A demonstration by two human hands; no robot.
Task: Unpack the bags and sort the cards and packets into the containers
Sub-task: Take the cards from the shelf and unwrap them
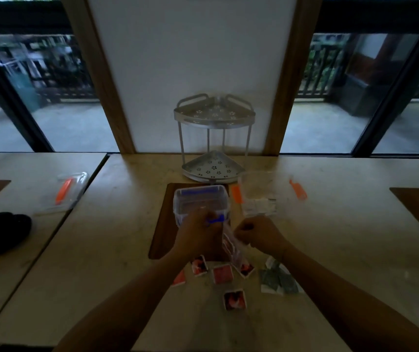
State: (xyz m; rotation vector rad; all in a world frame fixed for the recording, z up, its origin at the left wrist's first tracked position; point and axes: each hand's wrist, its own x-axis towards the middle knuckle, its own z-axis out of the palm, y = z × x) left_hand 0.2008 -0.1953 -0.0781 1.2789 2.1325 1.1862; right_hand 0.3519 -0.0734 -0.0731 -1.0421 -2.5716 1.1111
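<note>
Both hands hold a clear plastic bag [232, 246] upside down above the table, my left hand [199, 235] gripping one side and my right hand [256, 233] the other. Red and white cards [222, 274] lie scattered beneath it, and more show inside the bag. Green packets [278, 279] lie in a small heap to the right of the cards. A clear lidded container with blue clips [201, 199] stands just behind my left hand on a dark wooden board [162, 224].
A second clear bag with an orange seal [256, 196] lies right of the container, with white packets in it. A two-tier metal corner rack [213, 138] stands at the back. An empty zip bag [69, 191] and a black object [3, 232] rest on the left table.
</note>
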